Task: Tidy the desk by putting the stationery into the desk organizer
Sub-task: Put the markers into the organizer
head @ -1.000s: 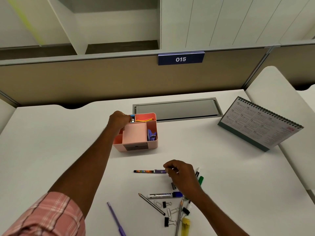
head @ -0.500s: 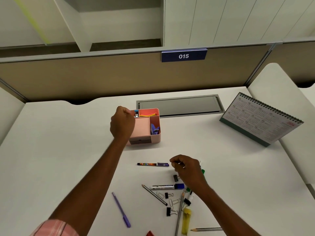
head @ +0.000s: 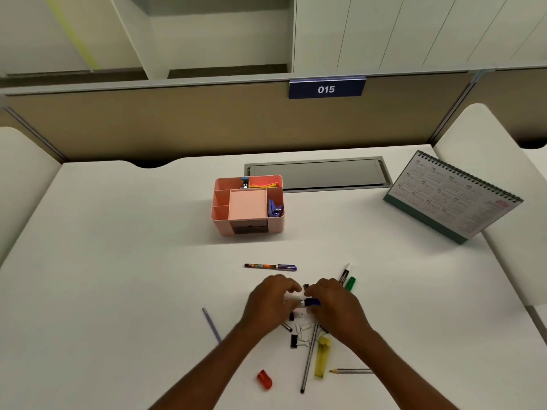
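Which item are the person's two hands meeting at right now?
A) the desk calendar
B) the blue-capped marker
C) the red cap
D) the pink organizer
B: the blue-capped marker shows in the gap between the hands. The left hand curls over its pale barrel, and the right hand sits right against its cap. The pink organizer stands apart, farther back.

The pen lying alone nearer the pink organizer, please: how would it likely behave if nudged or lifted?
The pen looks slim and round, so it would probably roll on the smooth desk. Straight and thin, it is likely stiff and light.
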Tool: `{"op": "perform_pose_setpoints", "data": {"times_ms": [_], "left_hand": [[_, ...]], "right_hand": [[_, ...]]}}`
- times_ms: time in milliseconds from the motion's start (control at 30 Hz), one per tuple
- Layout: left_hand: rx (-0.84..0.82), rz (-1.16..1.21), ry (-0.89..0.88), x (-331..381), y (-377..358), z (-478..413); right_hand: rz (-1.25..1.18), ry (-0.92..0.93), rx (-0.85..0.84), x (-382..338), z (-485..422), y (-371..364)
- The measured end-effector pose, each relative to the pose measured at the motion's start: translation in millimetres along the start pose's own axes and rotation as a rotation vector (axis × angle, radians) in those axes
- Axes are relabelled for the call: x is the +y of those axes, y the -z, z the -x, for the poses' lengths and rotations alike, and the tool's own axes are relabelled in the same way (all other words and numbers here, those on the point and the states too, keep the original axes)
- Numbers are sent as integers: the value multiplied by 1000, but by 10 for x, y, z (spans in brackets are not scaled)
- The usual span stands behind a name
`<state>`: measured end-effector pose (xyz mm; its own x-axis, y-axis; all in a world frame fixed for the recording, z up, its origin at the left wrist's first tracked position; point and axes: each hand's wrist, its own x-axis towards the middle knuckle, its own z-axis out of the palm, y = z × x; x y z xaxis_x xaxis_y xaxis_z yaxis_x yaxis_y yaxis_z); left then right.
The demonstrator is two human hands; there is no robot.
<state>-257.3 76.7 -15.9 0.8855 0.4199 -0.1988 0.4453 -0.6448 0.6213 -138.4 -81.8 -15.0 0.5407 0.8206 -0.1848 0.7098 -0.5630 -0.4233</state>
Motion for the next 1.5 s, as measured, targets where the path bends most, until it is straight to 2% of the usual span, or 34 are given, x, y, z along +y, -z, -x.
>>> {"op": "perform_pose_setpoints", "data": {"times_ms": [200,400,533,667,800,867,1000,1267,1500], "left_hand": [[-16,-144,-66,16,-212,71],[16,-189,-61,13,-286,27],[4,-220,-39,-45,-305,-12],[126,-102,27,-89,-184,-22],[253,296,187,-56,208,-62],[324,423,270,-23,496,-103],[467,566,195,-40,1109,-202],[859,413,55,-334,1923,-549],[912,185,8,-483,2146,-920]], "right_hand": [[201,96,116,2,30,-236],[178,101,161,-29,28,-239],[56,34,168,9,13,-183],[-52,-68,194,44,10,-15],[-142,-91,225,137,57,51],[-178,-93,211,151,74,53],[-193,-111,181,146,84,32],[-213,-136,169,145,118,-15],[-263,-141,185,118,95,-19]]}}
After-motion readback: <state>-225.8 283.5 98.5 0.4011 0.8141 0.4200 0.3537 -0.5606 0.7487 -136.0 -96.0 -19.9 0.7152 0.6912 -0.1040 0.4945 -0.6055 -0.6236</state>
